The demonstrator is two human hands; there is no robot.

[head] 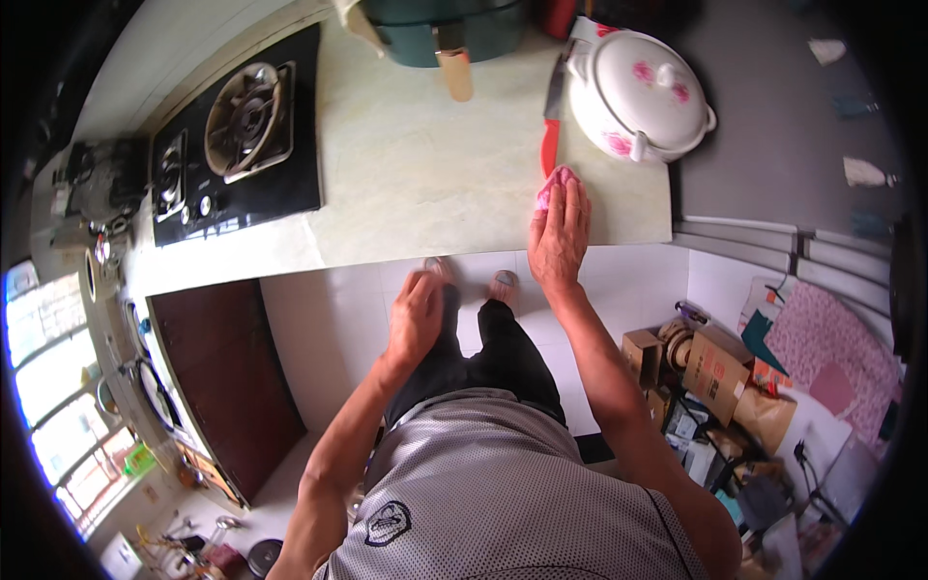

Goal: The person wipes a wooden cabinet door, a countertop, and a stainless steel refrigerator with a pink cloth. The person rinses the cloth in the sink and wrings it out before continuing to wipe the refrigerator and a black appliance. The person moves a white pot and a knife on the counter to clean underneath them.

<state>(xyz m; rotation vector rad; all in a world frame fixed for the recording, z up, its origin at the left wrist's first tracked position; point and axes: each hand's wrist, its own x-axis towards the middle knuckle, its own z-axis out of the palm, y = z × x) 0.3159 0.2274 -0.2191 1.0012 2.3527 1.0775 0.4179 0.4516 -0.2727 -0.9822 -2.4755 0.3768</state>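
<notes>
My right hand (562, 228) lies palm down on a pink cloth (560, 177), pressing it to the pale countertop (428, 174) near the front edge. Just beyond the cloth is the red handle of a kitchen knife (551, 138), whose blade points away from me beside a lidded white pot (645, 94) with pink flowers. In front of my body, short of the counter edge, hangs my left hand (417, 315). Its fingers are loosely curled, and the palm is hidden; no object shows in it.
A black gas hob (304, 159) is set into the counter at left. At the back stands a dark green appliance (471, 32) with a light handle. Cardboard boxes (714, 373) are piled at lower right. A dark red cabinet panel (225, 370) stands at lower left.
</notes>
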